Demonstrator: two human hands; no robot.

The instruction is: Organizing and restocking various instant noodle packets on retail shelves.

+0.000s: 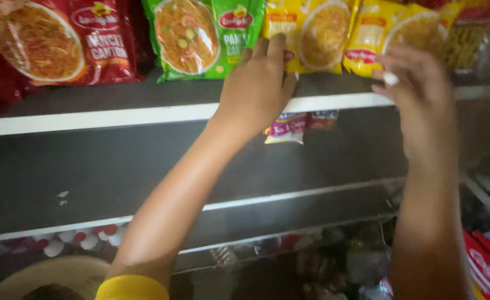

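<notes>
On the shelf (145, 114), the left hand (256, 83) pressed open fingers against a yellow noodle packet (311, 36), steadying it upright; the right hand (417, 78) hovered beside it, its grip unclear.

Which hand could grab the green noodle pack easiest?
Probably the left hand: it rests on the shelf edge right beside the green noodle pack. The right hand is farther away, by the yellow packs.

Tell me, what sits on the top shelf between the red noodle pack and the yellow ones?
A green noodle pack lies between the red pack and the yellow packs, in the head view.
</notes>
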